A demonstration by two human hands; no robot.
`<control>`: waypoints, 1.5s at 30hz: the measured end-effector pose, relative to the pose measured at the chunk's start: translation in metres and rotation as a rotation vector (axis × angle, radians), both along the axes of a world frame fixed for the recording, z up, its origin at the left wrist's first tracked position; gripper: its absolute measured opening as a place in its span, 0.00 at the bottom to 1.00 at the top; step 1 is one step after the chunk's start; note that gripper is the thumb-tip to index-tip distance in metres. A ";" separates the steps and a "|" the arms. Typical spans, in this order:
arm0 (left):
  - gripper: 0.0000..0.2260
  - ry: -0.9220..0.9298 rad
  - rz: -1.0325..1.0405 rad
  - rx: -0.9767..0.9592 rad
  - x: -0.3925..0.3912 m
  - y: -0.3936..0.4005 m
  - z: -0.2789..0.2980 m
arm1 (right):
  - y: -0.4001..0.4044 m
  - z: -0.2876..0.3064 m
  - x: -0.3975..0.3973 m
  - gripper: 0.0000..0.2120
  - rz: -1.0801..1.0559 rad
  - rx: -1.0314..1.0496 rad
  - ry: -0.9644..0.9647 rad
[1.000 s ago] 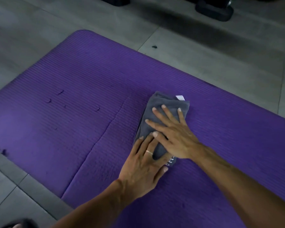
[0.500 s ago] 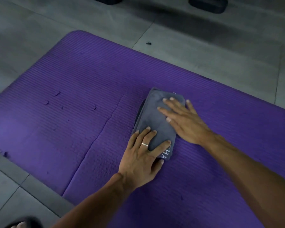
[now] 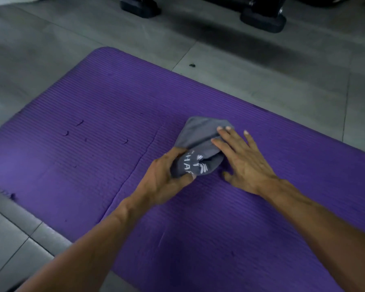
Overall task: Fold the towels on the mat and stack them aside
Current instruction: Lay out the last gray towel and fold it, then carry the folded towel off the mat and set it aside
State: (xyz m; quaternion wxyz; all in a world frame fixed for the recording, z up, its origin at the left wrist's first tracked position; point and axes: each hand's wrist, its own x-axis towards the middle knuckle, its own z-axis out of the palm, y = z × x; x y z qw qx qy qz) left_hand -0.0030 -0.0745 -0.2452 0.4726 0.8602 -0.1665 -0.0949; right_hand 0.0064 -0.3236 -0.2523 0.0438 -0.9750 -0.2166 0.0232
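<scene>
A moment ago both palms lay flat on the grey towel [image 3: 198, 142], pressing its folds; now the left hand [image 3: 167, 175] has curled round the near end and lifted it off the purple mat [image 3: 93, 144], thumb under and fingers over the printed white lettering, so the bundle has lost its neat rectangle and bunched there; the right hand [image 3: 240, 159] has slid to the towel's right side, fingers straight and spread, only the fingertips [image 3: 220, 129] touching the cloth while the palm lies on the mat, holding nothing; this looks like the end of smoothing and the start of picking up, so folding of this 1 towel seems done and carrying it aside is the likely step; the towel sits near the middle of the mat, its far end flat, small and thick from several layers, soft enough to sag open if gripped by 1 end only; no stack is in view; dark equipment feet [image 3: 261, 20] stand on the grey tiled floor [image 3: 261, 81] beyond.
</scene>
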 end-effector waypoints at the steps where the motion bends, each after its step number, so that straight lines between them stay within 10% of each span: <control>1: 0.20 0.039 -0.010 -0.037 0.006 0.008 0.004 | 0.010 0.004 0.010 0.43 0.000 0.016 -0.020; 6: 0.21 0.083 0.123 -0.023 0.026 0.045 0.011 | 0.059 0.027 0.055 0.16 0.004 0.089 0.016; 17: 0.21 -0.065 0.088 0.461 0.020 0.064 0.064 | 0.070 0.117 0.013 0.16 -0.342 -0.002 0.061; 31: 0.12 -0.059 -0.454 0.549 -0.091 -0.018 0.426 | 0.037 0.483 -0.195 0.17 -1.134 0.254 0.158; 45: 0.13 -0.255 -0.468 0.705 -0.273 -0.237 0.674 | -0.176 0.716 -0.411 0.15 -1.224 0.468 -0.056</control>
